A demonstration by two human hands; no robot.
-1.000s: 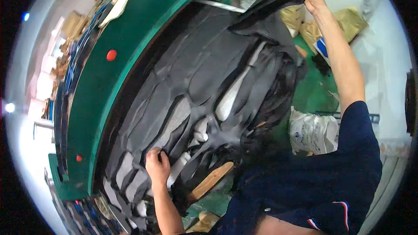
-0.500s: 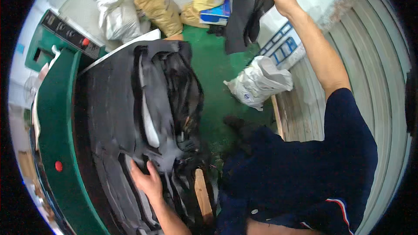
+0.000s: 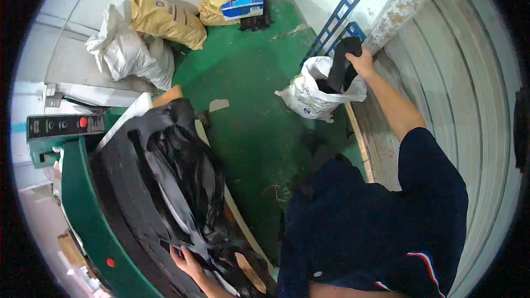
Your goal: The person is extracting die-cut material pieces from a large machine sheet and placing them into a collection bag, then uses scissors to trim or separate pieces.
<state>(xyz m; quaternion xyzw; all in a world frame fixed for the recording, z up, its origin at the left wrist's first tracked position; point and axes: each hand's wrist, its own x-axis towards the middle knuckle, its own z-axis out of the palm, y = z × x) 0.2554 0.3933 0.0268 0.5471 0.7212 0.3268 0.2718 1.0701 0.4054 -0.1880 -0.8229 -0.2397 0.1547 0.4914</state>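
The lower end of the black piece (image 3: 338, 69) drops out of sight in the mouth of the white sack (image 3: 309, 102), and whatever else lies inside is too dark to tell apart. The right hand (image 3: 361, 62) has its grip closed on the upper end of this piece, the fingertips partly hidden. The piece is matt and doubled over, hanging well apart from the table's right edge. The left hand (image 3: 189, 265) lies on the black sheets (image 3: 190, 171), its grip loose, thumb and forefinger apart; its other fingers are hard to make out. The table (image 3: 135, 111) is mostly covered, its near end cut off from view. The sheets look flat toward its left edge, crumpled and glossy toward its right, where a wooden slat (image 3: 249, 273) shows, partly covered.
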